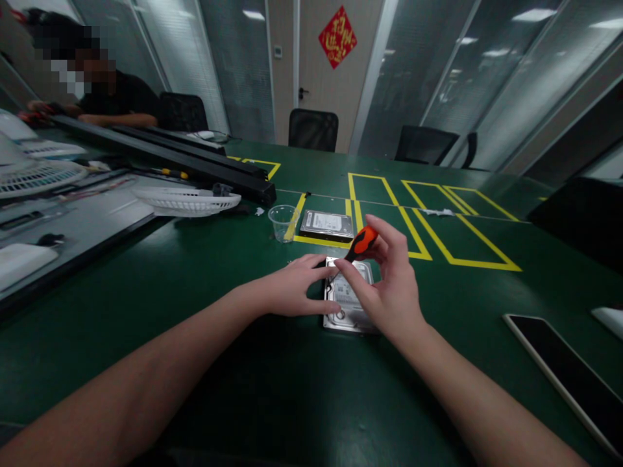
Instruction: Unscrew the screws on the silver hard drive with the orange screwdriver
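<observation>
On the green table in front of me lies a silver hard drive (348,299), flat. My left hand (296,285) holds it at its left side, with the thumb and a finger stretched over its top. An orange and black screwdriver (363,242) is in my right hand (396,285), gripped between thumb and fingers. It leans over the drive, its shaft slanting down toward the drive's left edge near my left fingers. Whether its tip touches a screw cannot be made out. My right hand covers part of the drive's right side.
A second hard drive (327,224) lies beyond, beside a clear plastic cup (284,224). Yellow tape rectangles (481,264) mark the table. Long black bars (195,162) and white fan parts (187,200) fill the left. A tablet-like device (564,373) is at right; another person (124,100) sits far left.
</observation>
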### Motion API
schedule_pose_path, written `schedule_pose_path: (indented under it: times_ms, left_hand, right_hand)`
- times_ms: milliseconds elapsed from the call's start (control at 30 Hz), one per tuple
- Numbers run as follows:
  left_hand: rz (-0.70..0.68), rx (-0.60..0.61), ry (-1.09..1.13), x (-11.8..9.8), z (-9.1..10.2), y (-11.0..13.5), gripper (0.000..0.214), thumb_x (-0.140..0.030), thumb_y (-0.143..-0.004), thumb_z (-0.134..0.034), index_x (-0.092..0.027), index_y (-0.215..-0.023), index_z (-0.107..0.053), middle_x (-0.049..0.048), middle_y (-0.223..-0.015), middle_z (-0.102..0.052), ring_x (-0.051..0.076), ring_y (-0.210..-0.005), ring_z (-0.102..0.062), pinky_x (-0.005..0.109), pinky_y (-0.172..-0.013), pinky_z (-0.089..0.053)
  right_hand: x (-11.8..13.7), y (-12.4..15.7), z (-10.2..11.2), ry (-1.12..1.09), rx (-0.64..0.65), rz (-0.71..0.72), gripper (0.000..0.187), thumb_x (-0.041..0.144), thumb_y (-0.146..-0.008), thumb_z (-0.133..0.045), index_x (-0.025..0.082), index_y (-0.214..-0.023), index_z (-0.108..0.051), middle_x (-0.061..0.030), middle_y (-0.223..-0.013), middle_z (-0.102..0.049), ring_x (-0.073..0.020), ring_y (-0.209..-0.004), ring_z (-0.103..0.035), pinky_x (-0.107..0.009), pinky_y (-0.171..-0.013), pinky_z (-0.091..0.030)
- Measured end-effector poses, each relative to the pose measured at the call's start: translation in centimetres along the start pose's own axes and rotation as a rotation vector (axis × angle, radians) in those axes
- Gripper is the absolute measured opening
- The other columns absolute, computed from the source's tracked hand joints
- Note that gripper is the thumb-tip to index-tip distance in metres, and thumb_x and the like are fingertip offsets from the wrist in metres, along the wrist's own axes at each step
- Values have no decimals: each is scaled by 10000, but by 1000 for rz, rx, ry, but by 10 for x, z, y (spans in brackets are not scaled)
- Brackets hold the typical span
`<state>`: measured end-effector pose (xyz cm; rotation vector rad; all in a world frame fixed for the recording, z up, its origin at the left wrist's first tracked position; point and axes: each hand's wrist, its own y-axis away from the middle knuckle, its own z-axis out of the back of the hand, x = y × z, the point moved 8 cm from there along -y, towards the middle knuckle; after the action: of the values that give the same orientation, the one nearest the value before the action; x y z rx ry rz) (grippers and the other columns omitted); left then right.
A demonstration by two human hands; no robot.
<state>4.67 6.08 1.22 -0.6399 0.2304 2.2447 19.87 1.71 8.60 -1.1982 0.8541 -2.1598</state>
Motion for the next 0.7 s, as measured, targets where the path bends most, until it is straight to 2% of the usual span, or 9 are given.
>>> schedule_pose_path:
  times_ms: [100,200,300,533,700]
  left_hand:
    - [-8,7,-5,0,-1,0,854,-755,-959,-716,-305,-1656,-513,157,-1786,-363,459,-1656,-313,677,-1328,-307]
    - [-40,-18,2,-3,1,0,838,-737,-957,-737,-330,-1656,-517,148,-1773,-387,454,-1641,-342,668,-1322,-324]
    - [-28,-30,9,-3,2,0,840,-738,-936,-761,-338,-1640,-539,147,-1773,-392,470,-1627,-359,677,-1310,-341]
    - [-15,-9,-8,-3,1,0,820,-733,-962,-725,-287,-1627,-550,160,-1775,-381,457,-1646,-327,661,-1326,-325]
    - [1,11,-12,-2,0,0,873,-752,-963,-715,-325,-1686,-474,152,-1807,-325,462,-1662,-298,678,-1330,-299]
  right_hand:
    - [1,-1,0,-1,-9,8,708,286,-999,-755,366,-1625,-435,-101,-1409,-693,-283,-1034,-764,-528,-929,-693]
    - [4,1,-3,-48,29,13,705,257,-1016,-708,371,-1649,-419,-105,-1468,-680,-298,-1112,-771,-542,-991,-687]
    - [5,2,-6,-101,68,1,709,228,-1026,-664,366,-1666,-392,-102,-1402,-717,-298,-1125,-779,-545,-1010,-687]
    - [5,-1,3,15,-24,28,682,281,-986,-771,350,-1597,-476,-100,-1462,-689,-282,-1061,-765,-526,-953,-699]
    - [3,1,-2,-48,22,-1,705,227,-1021,-690,357,-1654,-408,-112,-1551,-642,-286,-1154,-759,-520,-1023,-676]
